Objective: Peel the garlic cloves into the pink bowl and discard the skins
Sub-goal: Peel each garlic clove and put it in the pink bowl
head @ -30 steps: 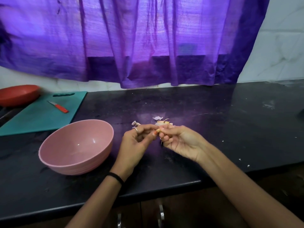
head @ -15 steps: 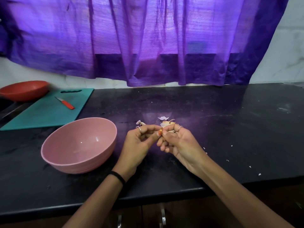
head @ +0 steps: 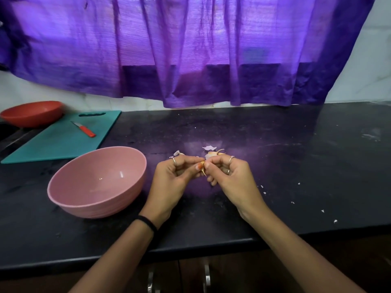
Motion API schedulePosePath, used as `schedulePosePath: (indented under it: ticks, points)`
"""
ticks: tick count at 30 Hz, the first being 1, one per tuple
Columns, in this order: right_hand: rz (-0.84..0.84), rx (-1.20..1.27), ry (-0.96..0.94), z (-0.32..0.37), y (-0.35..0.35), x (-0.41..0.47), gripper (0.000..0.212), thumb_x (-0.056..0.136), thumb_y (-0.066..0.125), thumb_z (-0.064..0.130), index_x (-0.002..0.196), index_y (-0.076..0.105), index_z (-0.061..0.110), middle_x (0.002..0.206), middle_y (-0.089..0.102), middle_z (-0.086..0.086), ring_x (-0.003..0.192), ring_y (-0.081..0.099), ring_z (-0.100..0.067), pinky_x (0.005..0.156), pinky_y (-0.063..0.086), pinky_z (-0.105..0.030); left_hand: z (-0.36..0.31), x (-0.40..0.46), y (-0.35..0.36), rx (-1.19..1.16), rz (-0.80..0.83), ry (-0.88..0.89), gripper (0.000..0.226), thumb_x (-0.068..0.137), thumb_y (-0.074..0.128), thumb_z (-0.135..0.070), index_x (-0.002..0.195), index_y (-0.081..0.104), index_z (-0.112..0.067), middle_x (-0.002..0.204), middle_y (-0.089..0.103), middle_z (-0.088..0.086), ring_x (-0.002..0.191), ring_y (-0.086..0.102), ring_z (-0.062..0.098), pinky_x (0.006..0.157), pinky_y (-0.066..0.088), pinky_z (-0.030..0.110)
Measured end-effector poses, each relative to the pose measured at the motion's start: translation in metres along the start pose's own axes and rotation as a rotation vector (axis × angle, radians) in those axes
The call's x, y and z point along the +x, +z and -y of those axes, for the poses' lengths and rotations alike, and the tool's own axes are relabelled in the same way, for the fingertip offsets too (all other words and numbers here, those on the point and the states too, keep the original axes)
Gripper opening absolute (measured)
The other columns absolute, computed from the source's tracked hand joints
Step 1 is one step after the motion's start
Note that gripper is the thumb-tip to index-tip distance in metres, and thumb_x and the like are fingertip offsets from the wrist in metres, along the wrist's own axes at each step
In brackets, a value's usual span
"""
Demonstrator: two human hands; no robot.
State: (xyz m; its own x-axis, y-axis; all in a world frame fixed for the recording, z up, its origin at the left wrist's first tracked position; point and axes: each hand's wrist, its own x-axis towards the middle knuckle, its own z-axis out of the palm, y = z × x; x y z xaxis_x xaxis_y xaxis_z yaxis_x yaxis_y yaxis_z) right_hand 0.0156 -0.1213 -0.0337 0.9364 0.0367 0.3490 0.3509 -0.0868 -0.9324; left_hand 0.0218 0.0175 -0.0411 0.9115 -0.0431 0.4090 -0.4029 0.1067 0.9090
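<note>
Head cam only, so one view. Both hands meet over the black counter (head: 275, 157), just right of the pink bowl (head: 63, 193).

Left hand (head: 171, 182): fingers curled, thumb + index pinching the garlic clove (head: 202, 164) at its left end. Right hand (head: 230, 178): also curled, thumb + index pinching the same clove from the right. A thin strip of skin hangs down btwn the two thumbs. Clove itself mostly hidden by fingertips, can't tell how much skin is left on it.

Change vs 1 s ago: right hand was palm-up w/ fingers cupped under the clove; now it's rolled over, knuckles up, tips closed onto the clove next to the left thumb. Hands otherwise in the same spot. Reads as a regrip to tear the skin, so peel is mid-way, not done.

Bowl looks empty, no clove visible inside. Loose skins (head: 209, 148) lie on the counter just behind the hands, not discarded yet. More small flecks (head: 293, 202) to the right.

Unused: teal cutting board (head: 53, 144) w/ red-handled knife (head: 83, 129), red bowl (head: 31, 113) far left.
</note>
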Motion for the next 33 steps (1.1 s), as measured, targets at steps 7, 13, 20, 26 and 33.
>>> schedulePosePath:
  ticks: [7,13,20,26,33]
  points:
    - [-0.178,-0.157,-0.061,-0.0036,0.0043,0.0002,0.014,0.084,0.066,0.006,0.073,0.065,0.015,0.062,0.066,0.004,0.057,0.061,-0.013,0.061,0.054,-0.033,-0.0032,0.0031,0.0088,0.167,0.018,0.119,0.027,0.082,0.064,0.01,0.084,0.071,-0.016,0.076,0.072,-0.011,0.078,0.068,0.0,0.076,0.048,0.009]
    - [-0.189,-0.26,-0.153,0.0001,0.0074,0.0016,0.011,0.083,0.066,0.005,0.073,0.06,0.006,0.06,0.06,0.0,0.053,0.052,-0.006,0.055,0.047,-0.026,-0.0047,0.0045,0.0072,0.104,0.054,0.096,0.022,0.084,0.06,0.011,0.089,0.07,-0.009,0.081,0.074,-0.006,0.082,0.069,0.005,0.076,0.051,0.015]
    - [-0.18,-0.082,-0.013,-0.0009,0.0068,0.0055,0.015,0.082,0.065,0.005,0.07,0.059,0.012,0.054,0.058,0.009,0.056,0.054,-0.01,0.062,0.049,-0.034,-0.0053,0.0044,0.0074,-0.075,0.093,0.011,0.017,0.085,0.058,0.009,0.093,0.065,-0.004,0.083,0.073,-0.003,0.083,0.068,0.008,0.075,0.052,0.017]
    - [-0.197,0.007,0.073,-0.0003,0.0058,0.0061,0.017,0.084,0.062,0.003,0.07,0.059,0.012,0.057,0.06,0.004,0.055,0.052,-0.011,0.063,0.047,-0.035,-0.0067,0.0043,0.0077,-0.16,0.139,-0.076,0.015,0.09,0.052,0.005,0.096,0.061,-0.006,0.082,0.068,-0.004,0.077,0.063,0.005,0.075,0.051,0.017]
    - [-0.227,-0.07,-0.024,-0.0005,0.0042,0.0012,0.01,0.085,0.066,0.007,0.078,0.069,0.013,0.066,0.07,0.0,0.06,0.062,-0.016,0.067,0.055,-0.038,-0.0059,0.0074,0.0057,-0.331,0.094,-0.188,0.016,0.093,0.047,0.001,0.099,0.06,-0.008,0.08,0.067,0.002,0.075,0.061,0.009,0.073,0.052,0.017]
